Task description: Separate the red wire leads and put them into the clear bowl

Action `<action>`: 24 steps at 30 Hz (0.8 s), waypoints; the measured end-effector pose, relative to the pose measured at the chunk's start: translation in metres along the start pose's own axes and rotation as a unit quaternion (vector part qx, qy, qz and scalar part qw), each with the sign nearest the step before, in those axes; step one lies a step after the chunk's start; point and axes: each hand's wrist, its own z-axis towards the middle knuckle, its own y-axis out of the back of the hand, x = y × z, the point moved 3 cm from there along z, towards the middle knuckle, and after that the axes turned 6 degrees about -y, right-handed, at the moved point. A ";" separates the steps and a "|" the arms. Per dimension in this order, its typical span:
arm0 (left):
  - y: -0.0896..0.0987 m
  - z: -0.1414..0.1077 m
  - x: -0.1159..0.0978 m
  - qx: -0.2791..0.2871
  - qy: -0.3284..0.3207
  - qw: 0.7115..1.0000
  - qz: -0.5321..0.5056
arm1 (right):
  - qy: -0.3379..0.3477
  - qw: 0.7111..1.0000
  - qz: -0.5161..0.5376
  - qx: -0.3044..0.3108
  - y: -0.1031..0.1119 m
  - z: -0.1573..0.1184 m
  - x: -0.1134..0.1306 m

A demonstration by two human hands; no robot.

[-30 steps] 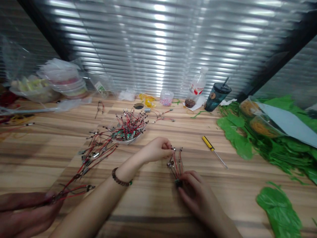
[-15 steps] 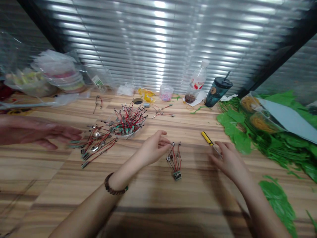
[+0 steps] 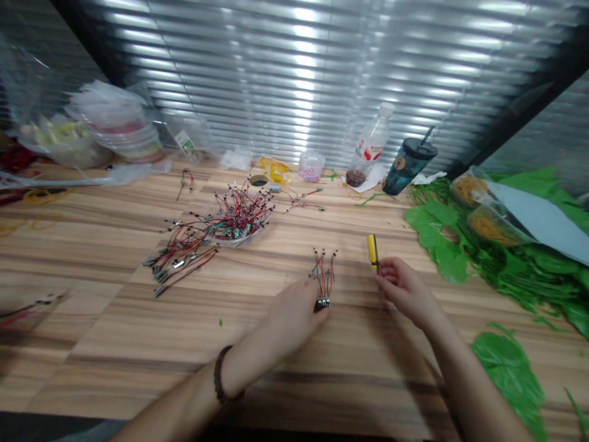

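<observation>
My left hand (image 3: 297, 310), with a dark beaded bracelet on its wrist, is closed at a small group of circuit boards with red and black wires (image 3: 323, 302). Its thumb lies by the boards, and the other fingers are partly hidden. The wires point away from me, with small dark parts at their ends. My right hand (image 3: 402, 285) pinches a yellow and black screwdriver (image 3: 372, 250) near where handle meets shaft. The handle points away from me, and the shaft is mostly hidden by the fingers.
Left of my hands lie a heaped dish of wired parts (image 3: 239, 221) and a loose pile (image 3: 179, 258). More wires (image 3: 27, 310) show at the left edge. Behind stand a bottle (image 3: 368, 150) and a tumbler (image 3: 409, 166). Green leaf-shaped pieces (image 3: 442, 245) and a clear box (image 3: 492, 224) are right.
My left hand has come down toward me onto the wired boards. My right hand has closed on the screwdriver and turned it more upright in view. Another person's hand has left the left side.
</observation>
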 end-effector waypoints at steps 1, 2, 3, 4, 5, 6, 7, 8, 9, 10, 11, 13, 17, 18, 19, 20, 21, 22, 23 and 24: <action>0.003 0.003 0.005 -0.010 -0.009 0.999 -0.034 | -0.007 0.993 0.116 0.017 -0.005 -0.006 0.006; 0.007 0.006 0.009 -0.021 -0.011 0.997 -0.079 | -0.013 0.977 0.211 0.035 -0.012 -0.012 0.013; 0.011 0.008 0.013 -0.026 -0.006 0.990 -0.139 | -0.018 0.960 0.277 0.036 -0.019 -0.018 0.020; 0.013 0.009 0.016 -0.023 0.004 0.977 -0.210 | -0.020 0.944 0.328 0.020 -0.026 -0.023 0.028; 0.016 0.010 0.019 -0.018 0.020 0.959 -0.284 | -0.016 0.930 0.367 -0.003 -0.033 -0.027 0.035; 0.017 0.010 0.021 -0.013 0.038 0.935 -0.352 | -0.007 0.922 0.388 -0.019 -0.040 -0.030 0.042; 0.018 0.009 0.023 -0.014 0.053 0.911 -0.408 | 0.004 0.919 0.392 -0.039 -0.047 -0.033 0.047; 0.019 0.009 0.024 -0.022 0.065 0.891 -0.448 | 0.016 0.922 0.383 -0.058 -0.053 -0.035 0.052; 0.019 0.008 0.026 -0.035 0.075 0.876 -0.475 | 0.030 0.928 0.362 -0.078 -0.057 -0.037 0.055; 0.018 0.007 0.028 -0.049 0.081 0.865 -0.492 | 0.046 0.937 0.333 -0.097 -0.061 -0.038 0.057; 0.017 0.005 0.030 -0.061 0.085 0.859 -0.501 | 0.059 0.945 0.301 -0.115 -0.064 -0.040 0.058; 0.014 0.003 0.033 -0.078 0.079 0.862 -0.494 | 0.079 0.956 0.247 -0.139 -0.067 -0.042 0.057; 0.013 -0.002 0.035 -0.112 0.045 0.910 -0.398 | 0.091 0.962 0.212 -0.145 -0.071 -0.045 0.053; 0.014 -0.003 0.035 -0.118 0.040 0.919 -0.373 | 0.098 0.964 0.203 -0.144 -0.072 -0.045 0.053; 0.014 -0.004 0.035 -0.123 0.037 0.926 -0.355 | 0.108 0.965 0.189 -0.143 -0.073 -0.045 0.053; 0.014 -0.004 0.035 -0.126 0.033 0.930 -0.342 | 0.121 0.967 0.172 -0.143 -0.073 -0.046 0.053; 0.015 -0.004 0.035 -0.129 0.028 0.933 -0.335 | 0.136 0.968 0.158 -0.138 -0.074 -0.046 0.054; 0.015 -0.005 0.035 -0.133 0.023 0.934 -0.330 | 0.149 0.969 0.150 -0.128 -0.074 -0.047 0.054; 0.015 -0.004 0.035 -0.138 0.015 0.935 -0.327 | 0.160 0.969 0.151 -0.113 -0.074 -0.048 0.054; 0.016 -0.004 0.035 -0.146 0.006 0.934 -0.325 | 0.168 0.968 0.160 -0.096 -0.074 -0.049 0.054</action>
